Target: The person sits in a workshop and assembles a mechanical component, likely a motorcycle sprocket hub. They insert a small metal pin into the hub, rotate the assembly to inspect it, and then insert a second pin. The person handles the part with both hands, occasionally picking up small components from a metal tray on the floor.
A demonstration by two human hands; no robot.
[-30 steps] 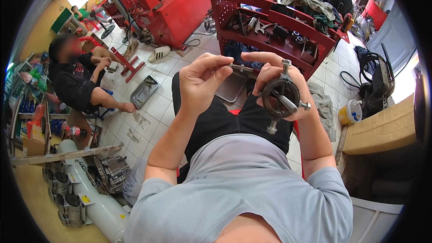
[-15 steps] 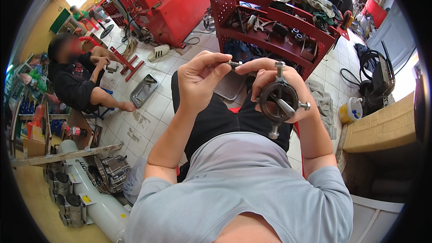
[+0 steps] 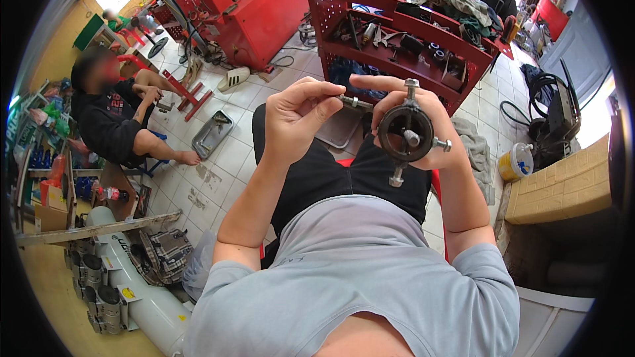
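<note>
Over my lap, my left hand [image 3: 297, 109] pinches a small metal bolt [image 3: 353, 101] by one end, between thumb and fingertips. A nut sits along its shank, and its far end points toward my right hand [image 3: 433, 119]. My right hand is wrapped round a dark metal ring [image 3: 385, 144] with several bolts sticking out of its rim. A bright metal rod end [image 3: 411, 137] shows inside the ring. The right index finger is stretched out above the small bolt, apart from it. Part of the right fingers is hidden behind the ring.
Ahead stands a red tool cart [image 3: 397, 23] with wrenches and rags. One metal tray [image 3: 337, 133] lies beyond my knees, another tray [image 3: 213, 133] to the left. A seated person [image 3: 109, 106] handles a metal part at left. A yellowish bucket [image 3: 514, 162] stands at right.
My right index finger has lifted off the small bolt and straightened. More of the bolt shows now. The ring has turned slightly and shifted a little left.
</note>
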